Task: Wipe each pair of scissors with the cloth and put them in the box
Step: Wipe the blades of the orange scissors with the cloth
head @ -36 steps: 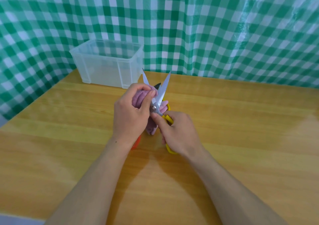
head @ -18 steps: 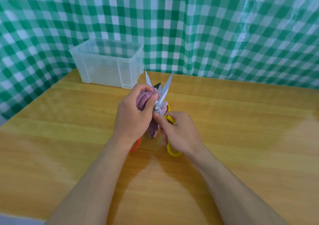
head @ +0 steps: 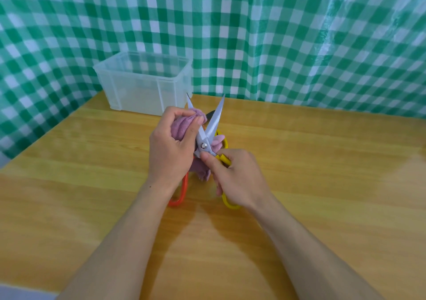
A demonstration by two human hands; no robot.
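Two-handed wiping, just in front of box [head: 143, 87]: pinching scissors [head: 211, 129] at pivot with right hand [head: 239, 177], holding blades splayed to bare inner edges; squeezing cloth [head: 182, 127] round one blade with curled left hand [head: 170, 147].

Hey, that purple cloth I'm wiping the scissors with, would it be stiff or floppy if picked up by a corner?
Probably floppy: the purple fleecy cloth bunches into soft folds in the left hand, and its lower end droops. Likely light and easy to grip, since its surface looks fuzzy. Unlikely to roll.
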